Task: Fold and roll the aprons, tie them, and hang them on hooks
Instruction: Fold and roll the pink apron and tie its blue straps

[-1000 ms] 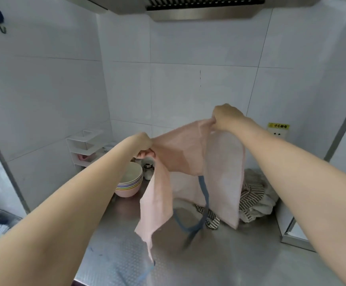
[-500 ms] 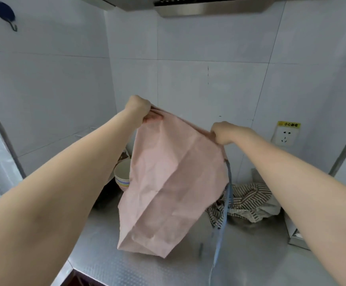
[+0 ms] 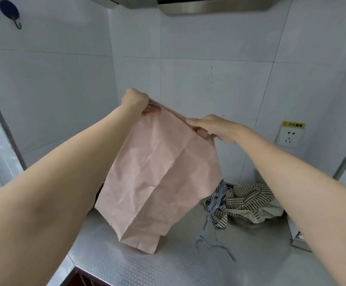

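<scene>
The left hand (image 3: 136,100) is curled into a fist on the upper left corner of the pink apron (image 3: 159,172), fingers and thumb pinching the cloth's top edge. The right hand (image 3: 213,126) pinches the same edge lower and to the right, fingers stretched nearly straight along the top of the fold with the thumb tucked under it against the cloth. Between the two grips the top edge runs taut and slopes down from the left fingers to the right fingers.

Below the fingers the apron hangs as a folded, creased panel, its two side edges spreading outward and then narrowing toward the bottom. Its lowest corner reaches the steel counter (image 3: 188,267) or hangs just above it; which cannot be told. A blue strap (image 3: 215,215) drops from under the right fingers, behind the panel's right edge, and trails in loose loops on the counter.

Right of the hanging panel and below the right wrist, a striped apron (image 3: 248,200) lies crumpled in the back corner, touching the strap. The counter's front edge cuts diagonally at lower left, under the left forearm, with open patterned steel in front of the panel.

High up, left of the left fist, a blue wall hook (image 3: 10,12) sticks to the tiled side wall. Right of the right hand, a power socket (image 3: 289,136) with a yellow label sits on the back wall.
</scene>
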`<state>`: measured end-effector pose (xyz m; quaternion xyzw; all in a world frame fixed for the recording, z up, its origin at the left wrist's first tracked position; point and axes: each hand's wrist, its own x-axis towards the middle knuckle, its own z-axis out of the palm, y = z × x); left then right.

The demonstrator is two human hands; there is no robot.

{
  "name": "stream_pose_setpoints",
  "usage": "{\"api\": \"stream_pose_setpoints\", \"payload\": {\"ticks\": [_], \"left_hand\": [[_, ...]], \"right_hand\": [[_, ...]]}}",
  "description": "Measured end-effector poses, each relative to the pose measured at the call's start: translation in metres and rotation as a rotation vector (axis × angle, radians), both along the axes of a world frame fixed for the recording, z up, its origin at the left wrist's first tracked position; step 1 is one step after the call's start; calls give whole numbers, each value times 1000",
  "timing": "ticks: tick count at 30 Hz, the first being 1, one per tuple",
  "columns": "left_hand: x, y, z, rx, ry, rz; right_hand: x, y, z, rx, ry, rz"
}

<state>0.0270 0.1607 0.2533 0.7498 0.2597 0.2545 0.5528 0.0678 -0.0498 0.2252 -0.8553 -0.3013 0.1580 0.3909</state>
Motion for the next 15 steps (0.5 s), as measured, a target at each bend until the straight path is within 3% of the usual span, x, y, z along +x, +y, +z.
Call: {"api": "stream_pose_setpoints", "payload": {"ticks": [2,5,7,15], "left_hand": [[0,2,0,-8,1,2],[1,2,1,-24,-7,12],[4,2,3,-41,-16,11],[28,-15,-12,-28,138,-93]], "right_hand": [[0,3,-4,-109,-33,72],[5,11,-16,-364,-358,55],[12,10,-17,-347,-442,-26],[35,-40,14,-257,-327,-166]]}}
